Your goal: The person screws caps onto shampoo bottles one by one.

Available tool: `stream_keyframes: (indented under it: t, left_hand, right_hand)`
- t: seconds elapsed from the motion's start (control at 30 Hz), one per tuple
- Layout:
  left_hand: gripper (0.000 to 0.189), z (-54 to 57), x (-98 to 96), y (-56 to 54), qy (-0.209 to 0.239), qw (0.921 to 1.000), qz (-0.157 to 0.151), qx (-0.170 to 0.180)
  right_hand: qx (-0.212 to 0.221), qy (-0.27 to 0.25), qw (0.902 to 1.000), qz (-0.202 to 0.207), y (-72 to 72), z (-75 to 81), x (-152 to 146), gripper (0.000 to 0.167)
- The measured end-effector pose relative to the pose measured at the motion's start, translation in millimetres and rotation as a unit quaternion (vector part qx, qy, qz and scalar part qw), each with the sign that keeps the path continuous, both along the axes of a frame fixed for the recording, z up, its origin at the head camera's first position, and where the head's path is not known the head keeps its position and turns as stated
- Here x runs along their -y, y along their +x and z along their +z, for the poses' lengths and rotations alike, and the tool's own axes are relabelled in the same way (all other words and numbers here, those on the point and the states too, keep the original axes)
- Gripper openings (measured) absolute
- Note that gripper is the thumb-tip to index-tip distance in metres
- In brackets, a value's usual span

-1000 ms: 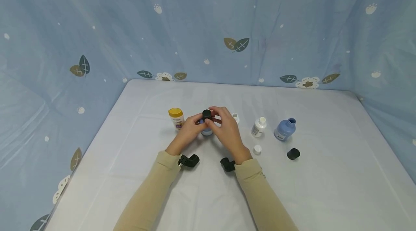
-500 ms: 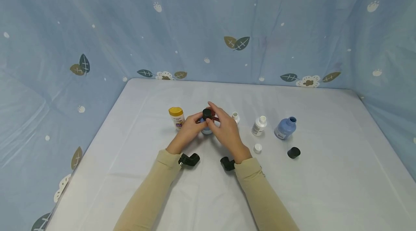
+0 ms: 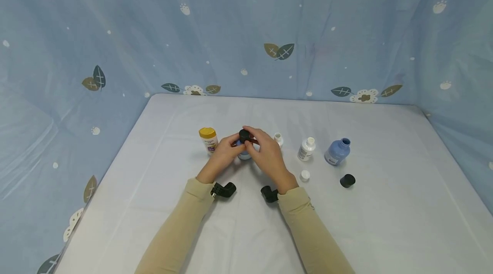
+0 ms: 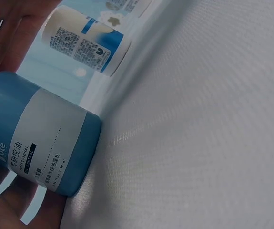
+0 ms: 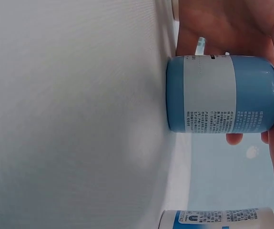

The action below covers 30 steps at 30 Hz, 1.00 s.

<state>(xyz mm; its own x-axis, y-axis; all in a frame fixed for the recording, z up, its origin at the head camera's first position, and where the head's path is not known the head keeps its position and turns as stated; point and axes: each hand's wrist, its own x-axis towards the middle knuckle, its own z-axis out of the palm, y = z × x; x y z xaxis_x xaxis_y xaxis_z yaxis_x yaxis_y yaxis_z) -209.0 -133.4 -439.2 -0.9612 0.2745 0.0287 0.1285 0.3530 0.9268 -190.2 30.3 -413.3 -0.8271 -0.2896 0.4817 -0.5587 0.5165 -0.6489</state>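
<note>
right hand (image 3: 268,153), fingers now lowered, pinches a round black plastic cap (image 3: 244,133), apparently twisting; left hand (image 3: 223,153) grips the blue plastic bottle (image 5: 210,95).

Head view: looks from above the person's end of the worktop (image 3: 377,222), facing forward and tilted down; widest and farthest off, taking in both sleeves (image 3: 173,231), the worktop's far edge and the patterned blue backdrop (image 3: 231,17). Left wrist view: low, very close, rolled sideways so the worktop fills the right; blue bottle (image 4: 55,143) at left, cut off by the frame. Right wrist view: also low and close, rolled the opposite way, worktop at left, same bottle right of centre. All three share bottle, worktop and backdrop; wrist views catch different sides of the label (image 5: 209,95).
</note>
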Motion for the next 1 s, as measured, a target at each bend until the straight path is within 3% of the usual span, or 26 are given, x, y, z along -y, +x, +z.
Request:
stream_keyframes:
  t: [0.13, 0.37, 0.63, 1.0]
  left_hand:
    - [0.035, 2.9, 0.6, 0.9, 0.009, 0.9999, -0.004, 0.005]
    - [0.037, 28.5, -4.7, 14.4, -0.002, 0.9999, -0.010, -0.003]
    - [0.035, 30.4, -5.6, 16.1, -0.007, 0.9999, -0.009, -0.006]
    - [0.035, 31.0, -4.9, 15.8, -0.013, 0.9998, -0.012, -0.006]
  right_hand:
    - [-0.002, -0.014, 0.9999, 0.002, -0.7, -0.5, 0.7, 0.039]
    - [0.012, -0.032, 0.9994, 0.008, -1.6, -1.7, 0.7, 0.039]
    - [0.033, -0.043, 0.9985, 0.002, -0.4, -0.9, 1.2, 0.041]
    - [0.027, -0.026, 0.9993, 0.008, -0.5, -0.9, -0.5, 0.050]
